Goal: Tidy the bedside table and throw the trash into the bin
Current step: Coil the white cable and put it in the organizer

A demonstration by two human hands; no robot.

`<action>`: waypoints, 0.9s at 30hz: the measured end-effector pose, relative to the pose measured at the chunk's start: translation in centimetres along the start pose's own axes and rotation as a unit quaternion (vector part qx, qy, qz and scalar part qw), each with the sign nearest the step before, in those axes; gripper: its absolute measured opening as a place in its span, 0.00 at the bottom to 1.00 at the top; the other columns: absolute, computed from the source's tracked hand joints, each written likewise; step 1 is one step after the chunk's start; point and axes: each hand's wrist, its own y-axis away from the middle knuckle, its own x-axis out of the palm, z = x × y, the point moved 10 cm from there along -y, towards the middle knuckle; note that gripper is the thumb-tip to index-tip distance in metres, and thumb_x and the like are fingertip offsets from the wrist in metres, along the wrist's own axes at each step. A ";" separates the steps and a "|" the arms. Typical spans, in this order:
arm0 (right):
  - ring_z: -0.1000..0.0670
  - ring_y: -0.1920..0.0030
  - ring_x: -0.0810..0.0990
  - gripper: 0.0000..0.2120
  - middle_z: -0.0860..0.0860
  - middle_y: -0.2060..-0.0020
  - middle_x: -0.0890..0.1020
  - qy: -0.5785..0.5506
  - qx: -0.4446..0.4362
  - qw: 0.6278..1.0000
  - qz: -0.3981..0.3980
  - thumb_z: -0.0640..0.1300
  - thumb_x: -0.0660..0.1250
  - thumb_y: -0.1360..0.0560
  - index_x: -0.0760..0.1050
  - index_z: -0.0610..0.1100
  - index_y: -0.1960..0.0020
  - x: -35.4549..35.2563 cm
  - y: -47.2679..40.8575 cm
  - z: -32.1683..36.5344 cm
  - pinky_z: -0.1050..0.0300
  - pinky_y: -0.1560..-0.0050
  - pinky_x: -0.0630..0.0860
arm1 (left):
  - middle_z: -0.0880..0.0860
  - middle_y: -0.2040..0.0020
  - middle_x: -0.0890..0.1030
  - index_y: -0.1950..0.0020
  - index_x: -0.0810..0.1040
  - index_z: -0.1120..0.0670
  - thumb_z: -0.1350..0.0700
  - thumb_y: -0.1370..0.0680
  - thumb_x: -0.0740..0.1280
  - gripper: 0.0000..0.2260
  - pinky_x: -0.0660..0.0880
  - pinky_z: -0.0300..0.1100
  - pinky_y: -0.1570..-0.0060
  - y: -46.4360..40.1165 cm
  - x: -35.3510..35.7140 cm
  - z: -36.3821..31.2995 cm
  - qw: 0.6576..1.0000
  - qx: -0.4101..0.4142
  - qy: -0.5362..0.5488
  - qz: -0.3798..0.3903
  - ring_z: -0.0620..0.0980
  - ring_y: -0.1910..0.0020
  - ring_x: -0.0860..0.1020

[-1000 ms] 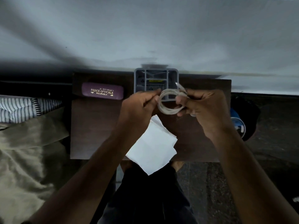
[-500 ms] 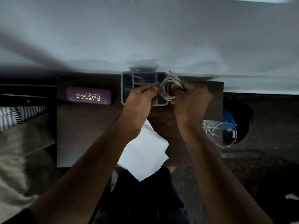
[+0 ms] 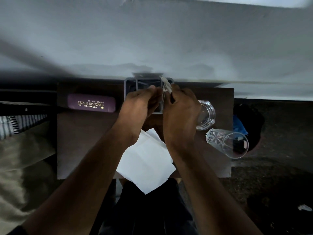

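Observation:
Both hands meet over the grey compartment organizer (image 3: 130, 85) at the back of the dark wooden bedside table (image 3: 84, 141). My right hand (image 3: 181, 109) grips a coiled white cable (image 3: 166, 85), its plug end sticking up above the organizer's right side. My left hand (image 3: 140, 104) pinches the coil from the left; most of the coil is hidden between the hands. A white paper sheet (image 3: 147, 163) lies at the table's front edge, under my forearms.
A purple spectacle case (image 3: 91, 103) lies at back left. An upright glass (image 3: 205, 114) and a tipped-over glass (image 3: 228, 143) are at right. A dark bin with a blue thing (image 3: 239, 124) stands beyond the right edge. Bedding lies to the left, a white wall behind.
Both hands carried the coiled cable back from mid-table to the organizer, and the coil now sits edge-on between them. The view shifted, bringing the glasses into sight.

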 end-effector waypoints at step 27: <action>0.60 0.64 0.68 0.06 0.48 0.63 0.77 -0.133 0.065 0.987 0.059 0.31 0.65 0.24 0.82 0.35 0.52 2.8 1.1 -1.5 0.80 0.60 0.64 | 0.55 0.36 0.82 0.32 0.77 0.58 0.36 0.20 0.54 0.30 0.75 0.47 0.34 0.0 0.7 0.5 0.995 -0.062 -0.009 0.081 0.51 0.34 0.79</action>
